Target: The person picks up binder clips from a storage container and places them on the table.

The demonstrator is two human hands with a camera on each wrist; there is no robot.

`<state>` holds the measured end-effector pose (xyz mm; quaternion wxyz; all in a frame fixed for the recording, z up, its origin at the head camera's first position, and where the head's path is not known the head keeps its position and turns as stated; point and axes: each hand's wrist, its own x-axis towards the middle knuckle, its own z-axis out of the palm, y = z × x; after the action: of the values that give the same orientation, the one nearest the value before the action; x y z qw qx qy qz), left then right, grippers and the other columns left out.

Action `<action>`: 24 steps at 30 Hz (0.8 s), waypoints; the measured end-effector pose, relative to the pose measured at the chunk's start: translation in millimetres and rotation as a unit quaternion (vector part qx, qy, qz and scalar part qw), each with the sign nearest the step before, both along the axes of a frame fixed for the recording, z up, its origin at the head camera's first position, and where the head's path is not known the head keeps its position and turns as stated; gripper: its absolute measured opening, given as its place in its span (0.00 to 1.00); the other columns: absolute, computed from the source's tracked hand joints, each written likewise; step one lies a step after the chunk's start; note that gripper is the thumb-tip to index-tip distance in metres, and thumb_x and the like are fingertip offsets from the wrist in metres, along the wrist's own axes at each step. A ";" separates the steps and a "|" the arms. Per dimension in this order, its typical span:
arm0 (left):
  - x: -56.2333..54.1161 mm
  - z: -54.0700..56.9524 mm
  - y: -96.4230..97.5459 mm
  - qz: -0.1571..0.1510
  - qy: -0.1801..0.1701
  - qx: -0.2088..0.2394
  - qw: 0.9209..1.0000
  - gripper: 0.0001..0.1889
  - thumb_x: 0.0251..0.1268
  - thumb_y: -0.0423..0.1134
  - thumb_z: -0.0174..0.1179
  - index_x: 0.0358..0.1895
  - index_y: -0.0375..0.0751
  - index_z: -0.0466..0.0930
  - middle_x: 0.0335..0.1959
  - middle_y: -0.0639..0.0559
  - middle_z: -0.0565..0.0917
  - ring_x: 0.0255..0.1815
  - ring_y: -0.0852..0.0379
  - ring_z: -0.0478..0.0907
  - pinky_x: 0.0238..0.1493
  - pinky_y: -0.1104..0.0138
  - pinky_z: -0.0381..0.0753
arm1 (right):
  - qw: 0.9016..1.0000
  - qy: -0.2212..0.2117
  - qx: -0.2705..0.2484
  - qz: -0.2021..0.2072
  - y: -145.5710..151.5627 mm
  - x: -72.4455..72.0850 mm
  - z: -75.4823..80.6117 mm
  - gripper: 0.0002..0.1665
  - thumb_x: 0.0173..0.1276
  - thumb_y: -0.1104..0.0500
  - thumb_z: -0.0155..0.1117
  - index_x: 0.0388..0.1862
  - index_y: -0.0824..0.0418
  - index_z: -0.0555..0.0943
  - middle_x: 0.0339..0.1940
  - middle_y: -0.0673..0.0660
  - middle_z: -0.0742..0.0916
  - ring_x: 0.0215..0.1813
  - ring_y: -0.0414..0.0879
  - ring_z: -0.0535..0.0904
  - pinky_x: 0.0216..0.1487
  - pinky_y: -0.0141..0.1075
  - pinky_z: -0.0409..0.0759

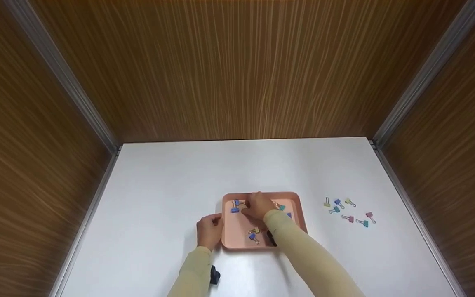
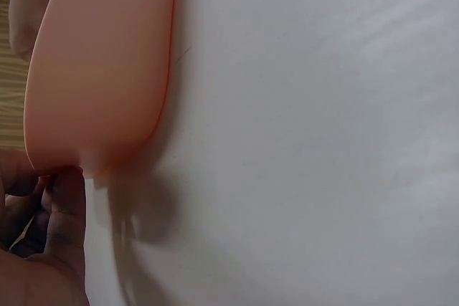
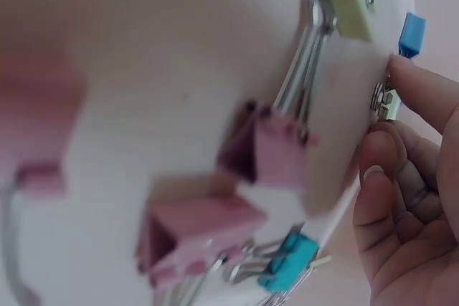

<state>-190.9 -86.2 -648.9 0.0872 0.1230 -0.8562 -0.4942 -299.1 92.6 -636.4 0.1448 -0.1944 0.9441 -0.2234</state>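
A shallow pink tray (image 1: 237,243) lies on the white table with several binder clips in it. At its left side my left hand (image 1: 210,232) pinches the rim; in the left wrist view the thumb (image 2: 68,198) lies against the tray's wall (image 2: 100,69). Inside the tray, my right hand (image 1: 260,206) has thumb and finger on either side of a yellow binder clip (image 3: 389,104), pinching it. Blue clips (image 1: 235,210) lie left of that hand. A yellow clip (image 1: 256,230) and a blue clip (image 1: 252,236) sit nearer the front. Pink clips (image 3: 280,152) appear close up in the right wrist view.
Right of the tray, several loose binder clips are scattered on the table, among them a pink clip (image 1: 370,215), a teal clip (image 1: 363,223) and a yellow clip (image 1: 327,204). Wood-grain panels (image 1: 237,74) enclose the table at the back and both sides.
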 end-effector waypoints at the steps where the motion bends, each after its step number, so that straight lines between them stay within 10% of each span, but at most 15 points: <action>1: 0.3 0.0 0.2 0.000 0.002 -0.005 1.000 0.08 0.61 0.32 0.62 0.42 0.35 0.86 0.32 0.50 0.86 0.34 0.58 0.82 0.39 0.64 0.81 | 1.000 -0.008 0.002 0.001 -1.3 0.8 1.0 0.10 0.60 0.49 0.70 0.31 0.54 0.82 0.20 0.45 0.81 0.21 0.39 0.76 0.25 0.32 0.75; 24: 0.9 1.1 2.0 0.006 -0.011 -0.002 1.000 0.10 0.61 0.32 0.61 0.44 0.34 0.85 0.36 0.48 0.86 0.39 0.54 0.82 0.44 0.61 0.81 | 0.998 0.044 0.009 -0.035 28.7 -13.2 29.7 0.15 0.61 0.53 0.66 0.43 0.59 0.86 0.33 0.51 0.86 0.33 0.44 0.80 0.39 0.40 0.80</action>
<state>-190.0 -84.2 -647.8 0.0810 0.1332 -0.8575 -0.4903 -312.3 121.3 -606.7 0.0971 -0.1697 0.9577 -0.2111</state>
